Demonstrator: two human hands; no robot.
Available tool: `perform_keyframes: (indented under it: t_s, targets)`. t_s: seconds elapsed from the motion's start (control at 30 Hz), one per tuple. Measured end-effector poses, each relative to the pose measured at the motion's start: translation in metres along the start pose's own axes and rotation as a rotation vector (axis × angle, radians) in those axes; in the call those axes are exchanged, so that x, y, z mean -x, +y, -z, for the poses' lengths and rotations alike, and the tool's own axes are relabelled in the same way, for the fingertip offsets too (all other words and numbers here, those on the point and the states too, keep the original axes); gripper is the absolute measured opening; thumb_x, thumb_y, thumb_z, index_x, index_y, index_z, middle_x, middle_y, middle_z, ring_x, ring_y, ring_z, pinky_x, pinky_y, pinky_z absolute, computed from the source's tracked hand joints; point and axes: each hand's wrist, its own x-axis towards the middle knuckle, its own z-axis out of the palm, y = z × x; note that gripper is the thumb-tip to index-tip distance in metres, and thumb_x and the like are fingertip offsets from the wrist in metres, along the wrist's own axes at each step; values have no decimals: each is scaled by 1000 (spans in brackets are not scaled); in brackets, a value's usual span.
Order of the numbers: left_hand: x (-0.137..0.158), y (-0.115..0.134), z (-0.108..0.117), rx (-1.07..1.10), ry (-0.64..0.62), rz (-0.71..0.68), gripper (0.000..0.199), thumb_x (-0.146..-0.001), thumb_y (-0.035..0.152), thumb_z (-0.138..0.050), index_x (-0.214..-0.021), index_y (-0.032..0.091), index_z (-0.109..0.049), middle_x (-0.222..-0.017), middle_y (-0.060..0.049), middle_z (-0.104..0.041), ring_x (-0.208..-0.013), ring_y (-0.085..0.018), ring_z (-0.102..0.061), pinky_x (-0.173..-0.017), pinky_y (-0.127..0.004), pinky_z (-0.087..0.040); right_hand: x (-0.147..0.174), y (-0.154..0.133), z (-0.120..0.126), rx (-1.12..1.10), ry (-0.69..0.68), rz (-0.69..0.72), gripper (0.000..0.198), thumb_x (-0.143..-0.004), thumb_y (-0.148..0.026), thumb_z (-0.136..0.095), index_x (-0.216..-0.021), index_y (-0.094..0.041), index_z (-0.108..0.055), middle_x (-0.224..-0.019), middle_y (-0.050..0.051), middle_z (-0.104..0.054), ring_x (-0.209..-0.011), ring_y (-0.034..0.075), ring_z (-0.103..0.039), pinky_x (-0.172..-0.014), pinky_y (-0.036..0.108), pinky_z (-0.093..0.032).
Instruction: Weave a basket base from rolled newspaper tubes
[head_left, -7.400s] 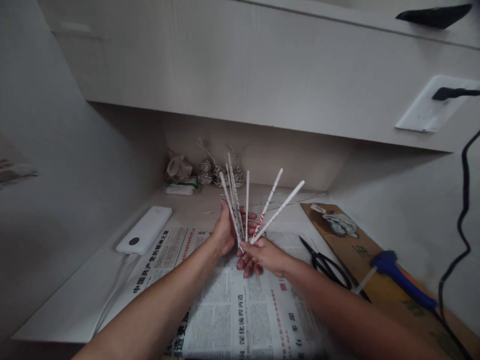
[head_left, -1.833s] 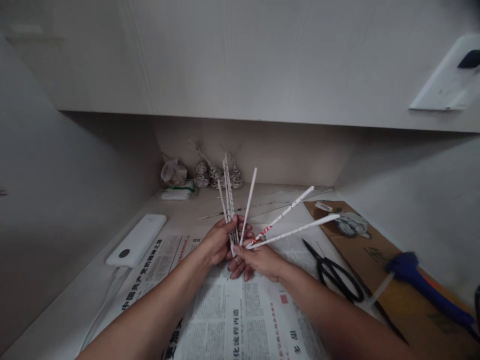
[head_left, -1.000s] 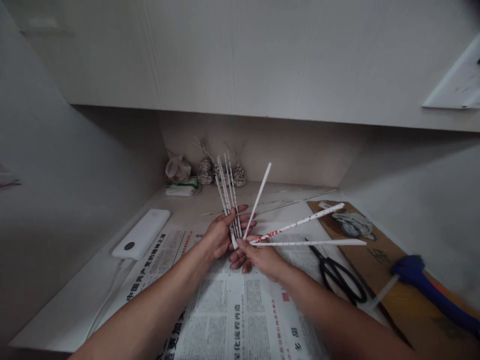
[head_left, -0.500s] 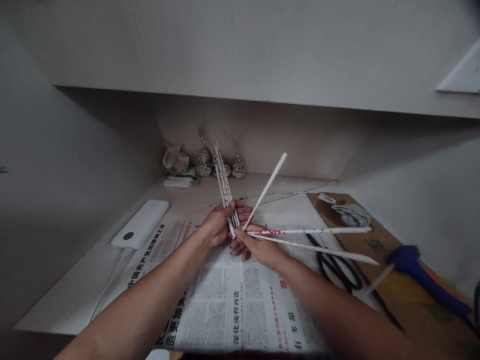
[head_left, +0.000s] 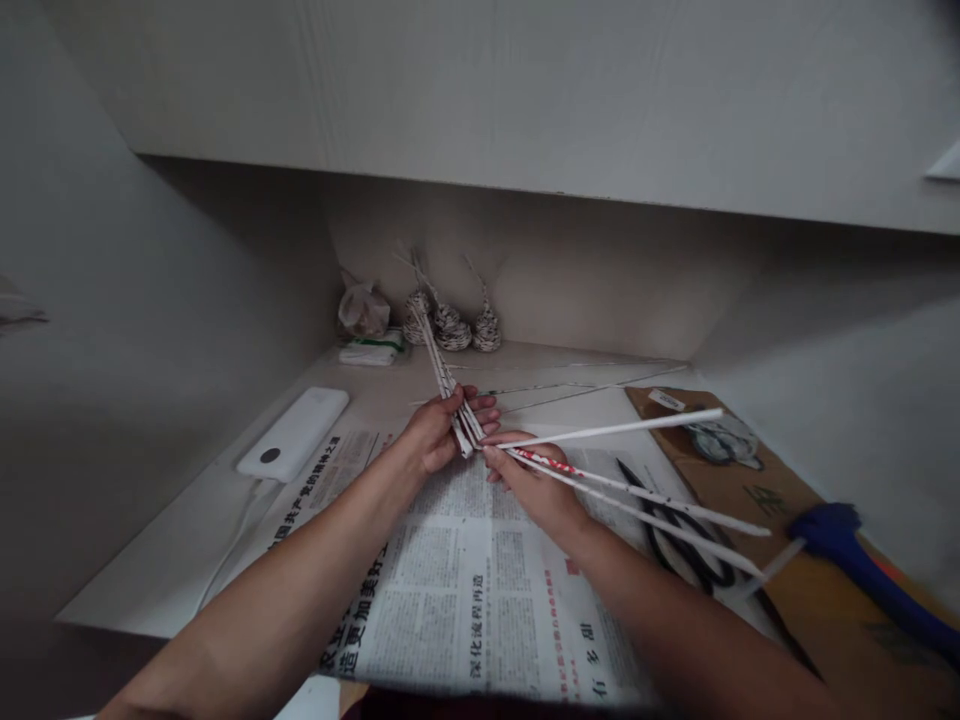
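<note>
Pinching a bundle of paper rods [head_left: 433, 350], left hand [head_left: 439, 430] sat beside right hand [head_left: 544, 490], which gripped three splayed rods [head_left: 622, 427] by their ends; spreading looked partial, the bundle unfanned.

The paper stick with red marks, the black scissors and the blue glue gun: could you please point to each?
Paper stick with red marks [head_left: 548, 462]: head view, on its red part.
Black scissors [head_left: 694, 570]: head view, on the handles.
Blue glue gun [head_left: 860, 562]: head view, on its body.
</note>
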Motion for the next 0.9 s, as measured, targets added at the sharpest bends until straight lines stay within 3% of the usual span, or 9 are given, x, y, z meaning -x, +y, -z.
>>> perform_keyframes:
  t_s: [0.33,0.6,0.9]
  targets:
    - [2,-2,3,-12,-69,31,20,-97,23,-39,-89,14,-56,-78,-11,-70,-70,-23,-72,-67,-41,-61,0,9,-5,-42,-108,-134,29,-78,-43,-70,-88,-16,-68,-71,3,-71,-60,16,-69,-47,21,-48]
    - [2,-2,-1,52,-2,56,23,-98,22,-38,-86,14,-55,-74,-8,-68,-67,-21,-71,-71,-44,-60,1,3,-8,-47,-54,-104,19,-72,-32,-73,-85,-18,-69,-64,0,-69,-59,14,-66,-56,24,-52]
    - [2,-1,-2,120,15,105,23,-98,22,-37,-83,14,-53,-77,-8,-67,-70,-20,-71,-76,-46,-59,2,4,-5,2,-59,-37,17,-77,-35,-70,-85,-20,-70,-72,2,-72,-67,16,-67,-58,27,-52]
